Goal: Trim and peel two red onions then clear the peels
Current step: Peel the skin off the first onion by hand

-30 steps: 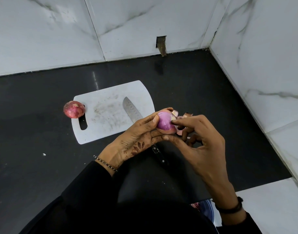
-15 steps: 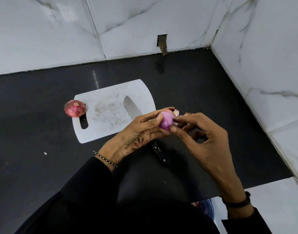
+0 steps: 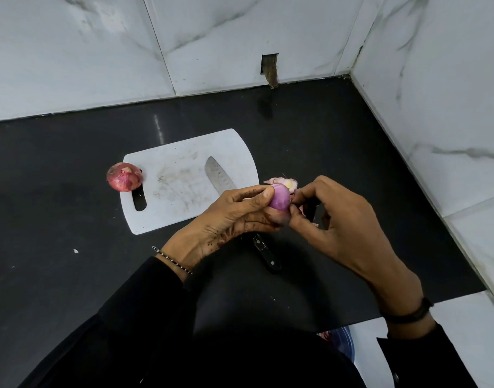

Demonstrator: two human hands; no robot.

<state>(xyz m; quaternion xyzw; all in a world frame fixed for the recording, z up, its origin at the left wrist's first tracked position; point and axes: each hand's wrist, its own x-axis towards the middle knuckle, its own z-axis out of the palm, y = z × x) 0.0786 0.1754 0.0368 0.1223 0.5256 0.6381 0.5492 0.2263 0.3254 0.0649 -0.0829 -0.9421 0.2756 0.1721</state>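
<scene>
My left hand (image 3: 226, 219) grips a glossy purple onion (image 3: 280, 200) above the black counter, right of the white cutting board (image 3: 181, 180). My right hand (image 3: 340, 228) pinches the onion's right side with thumb and forefinger. Loose pale peels (image 3: 283, 182) lie on the counter just behind the onion. A second onion (image 3: 124, 177), still in its dry red skin, sits at the board's left edge. The knife lies across the board's right corner, blade (image 3: 218, 175) on the board and black handle (image 3: 266, 256) below my hands.
White marble walls close the counter at the back and the right. A hole with a brown stub (image 3: 271, 69) is in the back wall. A blue-rimmed container (image 3: 341, 343) shows below the counter's front edge. A white crumb (image 3: 75, 250) lies on the counter at left.
Both hands with the onion have shifted slightly; my right hand's fingers have regripped lower on the onion's right side. The unpeeled onion and the knife have not moved.
</scene>
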